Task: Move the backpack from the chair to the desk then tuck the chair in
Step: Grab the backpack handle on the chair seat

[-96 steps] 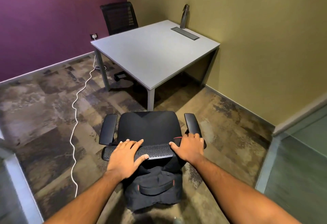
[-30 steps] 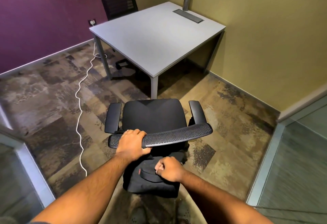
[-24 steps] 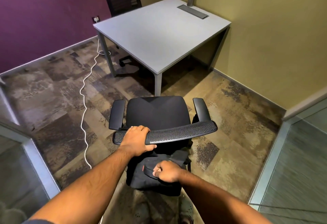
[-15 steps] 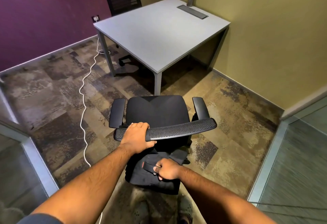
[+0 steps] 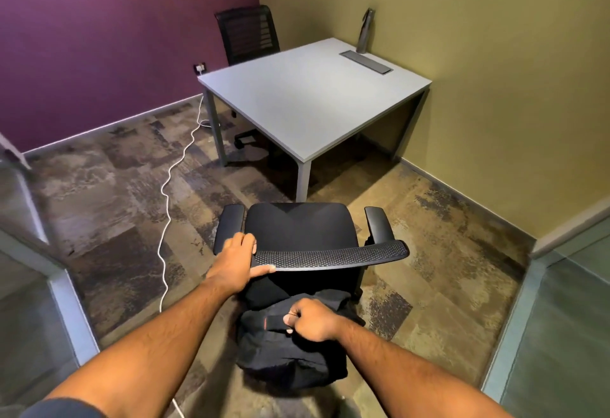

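Observation:
A black office chair [image 5: 298,231] with armrests stands with its back toward me, a short way in front of the grey desk [image 5: 307,97]. My left hand [image 5: 239,257] grips the left end of the chair's mesh backrest top. A black backpack [image 5: 284,356] hangs behind the backrest, close to my legs. My right hand [image 5: 312,318] is closed around the backpack's top handle. The chair's seat is bare.
A second black chair [image 5: 247,34] sits at the desk's far side by the purple wall. A metal bottle [image 5: 364,31] and a cable flap [image 5: 366,61] are on the desk's far edge. A white cable [image 5: 170,183] snakes across the carpet. Glass partitions flank me.
My right hand left the backrest and closed on the backpack's handle. The view has since tilted up, and the left hand slid slightly outward on the backrest.

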Available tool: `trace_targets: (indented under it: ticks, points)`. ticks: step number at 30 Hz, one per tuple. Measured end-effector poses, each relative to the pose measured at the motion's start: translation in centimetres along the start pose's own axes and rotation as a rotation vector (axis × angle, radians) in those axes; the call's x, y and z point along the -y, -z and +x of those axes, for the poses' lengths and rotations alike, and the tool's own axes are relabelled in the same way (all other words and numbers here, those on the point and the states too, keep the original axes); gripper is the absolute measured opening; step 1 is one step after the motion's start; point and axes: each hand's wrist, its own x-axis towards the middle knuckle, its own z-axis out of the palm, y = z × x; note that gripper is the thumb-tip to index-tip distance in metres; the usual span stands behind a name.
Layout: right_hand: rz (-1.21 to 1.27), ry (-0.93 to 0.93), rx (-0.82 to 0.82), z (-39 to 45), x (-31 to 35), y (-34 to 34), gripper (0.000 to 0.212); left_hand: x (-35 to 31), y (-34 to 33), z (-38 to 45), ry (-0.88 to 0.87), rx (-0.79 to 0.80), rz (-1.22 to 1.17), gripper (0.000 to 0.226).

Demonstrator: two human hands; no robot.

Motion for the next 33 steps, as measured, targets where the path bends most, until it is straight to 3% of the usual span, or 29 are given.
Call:
trace_targets:
  ticks: [7, 11, 13, 18, 22, 24, 27, 29, 33]
  points:
    - [-0.084, 0.036, 0.031, -0.6, 1.1, -0.5, 0.052, 3.8, -1.1, -3.0, 0.216, -0.140, -0.160, 0.025]
    - [-0.096, 0.015, 0.068, -0.9, 1.1, -1.2, 0.053, 3.6, -2.3, -4.2, 0.336, -0.183, -0.300, 0.041]
    - [-0.091, -0.012, 0.080, -0.9, 1.0, -1.6, 0.052, 4.1, -3.2, -5.0, 0.449, -0.135, -0.314, 0.043]
    - [-0.064, -0.038, 0.068, -1.1, 0.6, -2.1, 0.049, 5.6, -5.7, -6.8, 0.582, 0.162, -0.304, 0.045]
    - [-0.037, -0.053, 0.059, -1.5, 0.5, -2.4, 0.037, 4.1, -6.5, -6.7, 0.484, 0.266, -0.364, 0.023]
    - [-0.020, -0.059, 0.045, -1.8, 0.4, -2.4, 0.033, 2.4, -6.8, -6.2, 0.416, 0.299, -0.369, 0.031]
    - [0.006, -0.071, 0.011, -2.4, 0.0, -2.2, 0.041, -0.4, -7.6, -5.8, 0.270, 0.438, -0.434, 0.037]
    - [0.044, -0.077, -0.015, -3.0, -0.6, -1.8, 0.049, -2.0, -8.1, -5.6, 0.149, 0.527, -0.395, 0.027]
    - [0.127, -0.116, -0.055, -4.3, -2.5, -0.5, 0.051, -4.2, -9.4, -4.9, -0.033, 0.565, -0.392, 0.016]
